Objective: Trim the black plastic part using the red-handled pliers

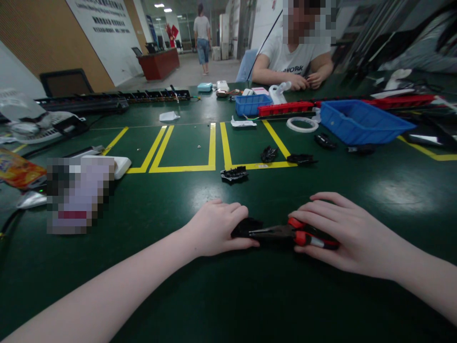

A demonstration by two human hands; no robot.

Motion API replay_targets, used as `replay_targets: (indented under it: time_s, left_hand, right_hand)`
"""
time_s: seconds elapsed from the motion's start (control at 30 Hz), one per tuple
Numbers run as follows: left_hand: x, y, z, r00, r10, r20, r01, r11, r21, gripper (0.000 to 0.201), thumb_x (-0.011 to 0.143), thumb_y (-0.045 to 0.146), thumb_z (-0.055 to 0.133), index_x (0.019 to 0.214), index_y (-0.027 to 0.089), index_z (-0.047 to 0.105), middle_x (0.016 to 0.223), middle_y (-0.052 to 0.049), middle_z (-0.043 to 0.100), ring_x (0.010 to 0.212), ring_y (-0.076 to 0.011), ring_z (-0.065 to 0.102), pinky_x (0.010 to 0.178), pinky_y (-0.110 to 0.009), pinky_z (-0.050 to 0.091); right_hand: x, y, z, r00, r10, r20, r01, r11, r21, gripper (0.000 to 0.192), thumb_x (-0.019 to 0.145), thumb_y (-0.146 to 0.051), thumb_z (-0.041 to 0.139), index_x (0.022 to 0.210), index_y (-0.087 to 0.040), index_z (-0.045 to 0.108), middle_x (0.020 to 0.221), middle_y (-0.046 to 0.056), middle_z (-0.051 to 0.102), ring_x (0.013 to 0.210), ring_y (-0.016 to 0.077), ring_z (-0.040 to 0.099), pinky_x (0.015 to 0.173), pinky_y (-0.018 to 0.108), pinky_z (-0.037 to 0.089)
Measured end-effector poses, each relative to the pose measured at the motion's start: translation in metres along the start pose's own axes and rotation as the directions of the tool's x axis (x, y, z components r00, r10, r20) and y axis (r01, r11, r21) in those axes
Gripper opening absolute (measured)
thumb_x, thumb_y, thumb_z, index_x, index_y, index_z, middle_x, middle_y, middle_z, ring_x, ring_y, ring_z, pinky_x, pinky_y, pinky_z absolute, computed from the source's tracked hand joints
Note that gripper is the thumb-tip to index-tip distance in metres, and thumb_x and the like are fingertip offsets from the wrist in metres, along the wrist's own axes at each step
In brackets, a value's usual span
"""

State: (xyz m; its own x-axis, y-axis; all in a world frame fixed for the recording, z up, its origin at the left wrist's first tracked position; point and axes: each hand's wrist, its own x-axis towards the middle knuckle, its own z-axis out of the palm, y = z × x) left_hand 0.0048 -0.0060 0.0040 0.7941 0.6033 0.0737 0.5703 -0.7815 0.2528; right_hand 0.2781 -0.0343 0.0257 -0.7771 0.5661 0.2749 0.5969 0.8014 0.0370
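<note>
Low over the green table (160,295), my left hand (217,228) grips a small black plastic part (246,227) between thumb and fingers. My right hand (350,233) is wrapped round the red and black handles of a pair of long-nose pliers (274,232). The pliers point left, and their tips meet the black part; I cannot tell whether they pinch it. Beyond my hands lie a black part with a silvery edge (234,175), a crumpled-looking black piece (269,154) and a flat black piece (302,159).
Yellow tape (182,168) marks boxes on the table. A large blue bin (360,124), a smaller blue bin (252,105) and a white tape roll (302,125) stand farther back. At left lies a phone-like object (84,190). A person (293,66) sits opposite.
</note>
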Motion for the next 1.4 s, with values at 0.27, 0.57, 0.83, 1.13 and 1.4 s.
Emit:
replay_targets:
  time_s: [0.27, 0.57, 0.83, 1.13, 1.4]
  left_hand:
    - [0.0001, -0.0005, -0.0001, 1.000, -0.005, 0.000, 0.005, 1.000, -0.014, 0.041, 0.087, 0.060, 0.049, 0.092, 0.019, 0.051, 0.085, 0.001, 0.062, 0.067, -0.0148, 0.056, 0.065, -0.030, 0.040]
    - [-0.0007, 0.0003, -0.0010, 1.000, 0.000, 0.012, 0.000, 1.000, -0.010, 0.040, 0.087, 0.059, 0.048, 0.091, 0.019, 0.050, 0.085, 0.001, 0.062, 0.066, -0.0146, 0.055, 0.064, -0.030, 0.039]
    - [-0.0008, 0.0002, -0.0011, 1.000, -0.001, 0.010, 0.001, 1.000, -0.003, 0.040, 0.087, 0.059, 0.048, 0.091, 0.019, 0.051, 0.085, 0.000, 0.062, 0.067, -0.0150, 0.055, 0.064, -0.030, 0.038]
    - [-0.0016, 0.0002, -0.0005, 1.000, -0.001, -0.001, 0.000, 1.000, -0.019, 0.039, 0.087, 0.058, 0.050, 0.092, 0.019, 0.050, 0.085, 0.002, 0.061, 0.067, -0.0145, 0.054, 0.065, -0.030, 0.039]
    - [-0.0007, 0.0005, -0.0010, 1.000, -0.003, 0.009, 0.003, 1.000, -0.015, 0.040, 0.087, 0.059, 0.049, 0.091, 0.019, 0.051, 0.085, 0.001, 0.062, 0.067, -0.0147, 0.055, 0.064, -0.030, 0.038]
  right_hand:
    - [0.0007, -0.0010, -0.0005, 1.000, 0.018, 0.024, -0.018, 0.999, 0.034, 0.032, 0.083, -0.042, 0.057, 0.104, -0.017, 0.061, 0.089, 0.006, 0.069, 0.083, 0.0227, 0.063, 0.079, 0.041, 0.047]
    - [0.0024, -0.0047, 0.0027, 0.997, 0.069, 0.039, -0.073, 0.991, 0.108, 0.034, 0.083, -0.043, 0.057, 0.106, -0.018, 0.062, 0.091, 0.007, 0.069, 0.083, 0.0226, 0.063, 0.080, 0.041, 0.047]
    - [0.0048, -0.0045, -0.0017, 0.997, 0.058, 0.055, -0.064, 0.992, 0.104, 0.032, 0.082, -0.042, 0.057, 0.102, -0.017, 0.063, 0.089, 0.008, 0.069, 0.082, 0.0231, 0.064, 0.077, 0.041, 0.048]
    - [0.0012, -0.0022, -0.0019, 0.997, 0.052, 0.058, -0.057, 0.994, 0.093, 0.032, 0.082, -0.042, 0.058, 0.103, -0.018, 0.063, 0.090, 0.007, 0.069, 0.082, 0.0226, 0.064, 0.078, 0.040, 0.048]
    - [0.0016, -0.0020, -0.0010, 0.995, 0.059, 0.075, -0.067, 0.991, 0.112, 0.032, 0.082, -0.042, 0.058, 0.103, -0.019, 0.063, 0.090, 0.006, 0.070, 0.082, 0.0217, 0.064, 0.083, 0.043, 0.047]
